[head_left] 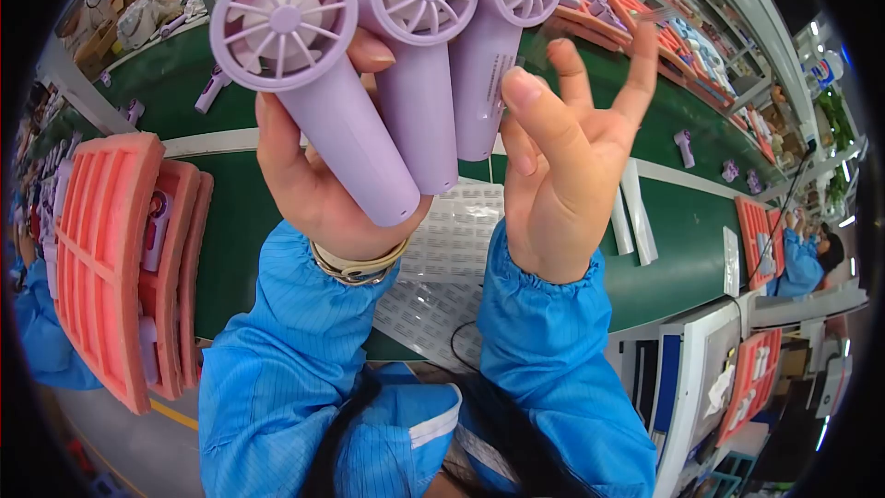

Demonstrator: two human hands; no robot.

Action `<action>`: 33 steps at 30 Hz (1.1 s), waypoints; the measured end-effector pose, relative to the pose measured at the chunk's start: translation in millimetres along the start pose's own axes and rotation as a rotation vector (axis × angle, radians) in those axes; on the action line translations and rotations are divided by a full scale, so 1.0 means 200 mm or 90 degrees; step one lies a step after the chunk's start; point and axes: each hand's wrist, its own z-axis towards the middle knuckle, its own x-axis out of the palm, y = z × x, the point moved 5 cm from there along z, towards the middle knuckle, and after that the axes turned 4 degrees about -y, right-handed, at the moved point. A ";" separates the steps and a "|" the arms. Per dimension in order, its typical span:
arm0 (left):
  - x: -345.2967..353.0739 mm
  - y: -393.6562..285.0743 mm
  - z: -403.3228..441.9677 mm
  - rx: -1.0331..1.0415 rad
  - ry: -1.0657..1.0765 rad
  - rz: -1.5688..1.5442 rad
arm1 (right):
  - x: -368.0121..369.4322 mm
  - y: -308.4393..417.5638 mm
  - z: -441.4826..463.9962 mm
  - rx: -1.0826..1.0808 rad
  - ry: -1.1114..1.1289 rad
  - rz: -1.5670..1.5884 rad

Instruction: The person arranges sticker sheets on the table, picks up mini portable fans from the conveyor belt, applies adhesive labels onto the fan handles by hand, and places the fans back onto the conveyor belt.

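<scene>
Three lilac handheld fans are held up in a row close to the camera: a left fan (355, 134), a middle fan (417, 101) and a right fan (477, 92). My left hand (309, 189) is wrapped round them from behind and below, its thumb showing between the left and middle ones. A small label with print (498, 78) lies on the side of the right fan. Beside that label is my right hand (576, 161), fingers spread, its thumb tip near the handle. Whether the thumb touches the fan, I cannot tell. Sheets of printed labels (452, 231) lie below on the green table.
Pink foam trays (106, 267) stand stacked at the left, with fans in them. More foam trays (664, 37) with lilac parts line the far right. Clear strips (636, 212) lie on the green table (682, 258). A person in blue (800, 258) sits at the far right.
</scene>
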 end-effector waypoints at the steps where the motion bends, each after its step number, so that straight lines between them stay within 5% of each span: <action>1: 0.02 0.00 0.00 -0.013 0.011 -0.020 | 0.00 0.01 0.00 -0.021 0.004 -0.015; 10: 0.04 0.06 0.00 -0.251 -0.070 -0.150 | -0.03 -0.07 0.05 0.007 0.007 0.007; 13: 0.06 0.06 0.01 -0.235 0.076 -0.174 | -0.07 -0.04 0.06 -0.053 -0.042 0.028; 23: -0.03 0.01 0.00 0.024 -0.020 0.042 | 0.04 -0.01 -0.02 0.035 0.074 -0.028; 33: 0.01 -0.02 -0.01 0.016 0.064 0.073 | 0.04 -0.01 -0.03 0.054 0.113 -0.055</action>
